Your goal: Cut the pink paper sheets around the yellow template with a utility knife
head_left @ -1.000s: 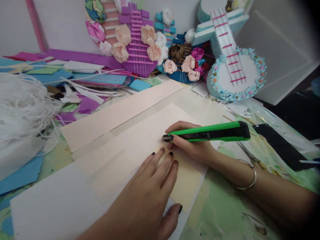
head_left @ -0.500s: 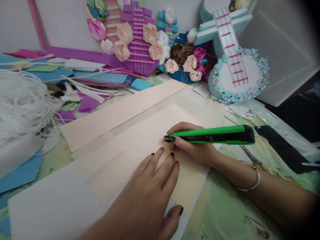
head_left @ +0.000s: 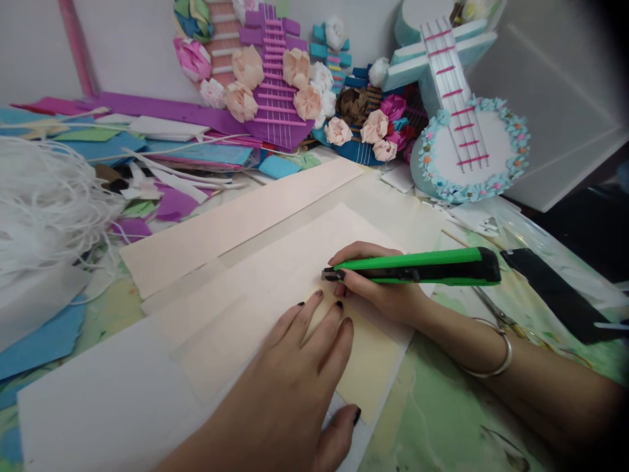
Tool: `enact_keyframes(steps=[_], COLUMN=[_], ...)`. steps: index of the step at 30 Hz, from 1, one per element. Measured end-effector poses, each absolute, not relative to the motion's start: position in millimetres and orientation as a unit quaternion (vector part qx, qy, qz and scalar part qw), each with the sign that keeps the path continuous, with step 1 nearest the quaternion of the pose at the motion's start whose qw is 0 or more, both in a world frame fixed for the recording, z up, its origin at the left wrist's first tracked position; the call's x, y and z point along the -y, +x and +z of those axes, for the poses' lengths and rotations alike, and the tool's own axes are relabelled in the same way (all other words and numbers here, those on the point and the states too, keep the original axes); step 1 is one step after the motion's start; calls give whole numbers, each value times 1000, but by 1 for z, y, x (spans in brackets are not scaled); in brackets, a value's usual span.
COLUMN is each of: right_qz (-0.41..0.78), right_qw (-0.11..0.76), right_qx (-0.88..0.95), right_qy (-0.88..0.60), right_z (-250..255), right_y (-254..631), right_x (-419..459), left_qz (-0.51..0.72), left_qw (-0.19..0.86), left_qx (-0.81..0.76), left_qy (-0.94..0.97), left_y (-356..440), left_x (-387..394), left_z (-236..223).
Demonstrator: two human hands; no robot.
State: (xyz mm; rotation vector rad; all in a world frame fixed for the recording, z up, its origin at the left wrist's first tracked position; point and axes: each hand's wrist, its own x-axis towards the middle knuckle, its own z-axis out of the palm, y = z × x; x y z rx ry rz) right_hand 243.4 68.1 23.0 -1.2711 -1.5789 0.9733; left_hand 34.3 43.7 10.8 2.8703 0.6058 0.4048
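Observation:
My right hand [head_left: 378,288] is closed around a green and black utility knife [head_left: 417,267], its blade end pointing left just above the paper. Spread flat, my left hand [head_left: 304,367] presses on a cream sheet of paper [head_left: 275,269], its fingertips close below the knife tip. Under the cream sheet lies a larger white sheet [head_left: 98,400], showing at the lower left and along the right edge. A long pale pink strip [head_left: 240,223] rests beyond the sheet, roughly parallel to its far edge. Whether the blade touches the paper I cannot tell.
Toy-like string instruments with paper flowers stand at the back, among them a purple one [head_left: 275,85] and a light blue one [head_left: 466,124]. White string [head_left: 54,196] is heaped at left, near coloured paper scraps [head_left: 177,196]. Scissors [head_left: 501,314] and a black strip [head_left: 555,295] lie at right.

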Motion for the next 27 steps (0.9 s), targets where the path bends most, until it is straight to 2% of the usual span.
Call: enact_keyframes(steps=[11,27], right_qz=[340,330], right_qw=[413,408], right_qx=[666,665], right_qy=[-520,-532], right_z=[23,23], right_y=[245,245], right_x=[-68,-67], left_qz=[138,151], left_qw=[84,81], left_qx=[-207,-209], left_qy=[965,963], left_y=[34,34], left_x=[-43,-43], left_z=[10,10])
